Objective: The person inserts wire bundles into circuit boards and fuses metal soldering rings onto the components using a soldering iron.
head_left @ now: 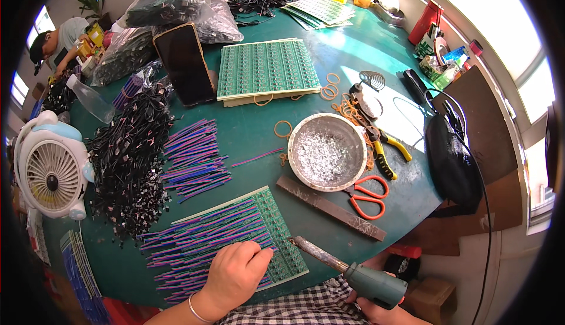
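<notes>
My left hand [235,271] is closed in a pinch over a green circuit board panel [283,245], its fingertips on the end of a thin wire. Rows of blue and pink-purple wires [206,234] lie across this panel and stick out past its left edge. In my right hand [376,310] is a soldering iron [374,285] with a green handle. Its worn metal barrel points up and left, with the tip just off the panel's right edge and a little away from my left fingertips.
Beyond the panel are a wire bundle [197,157], a brown metal bar [329,208], a bowl of silvery scraps [326,151], red-handled scissors [369,197] and yellow-black pliers [385,148]. A phone [183,63], stacked panels [268,69], black cables [129,154] and a fan [53,169] stand further off. Another person [62,42] sits far left.
</notes>
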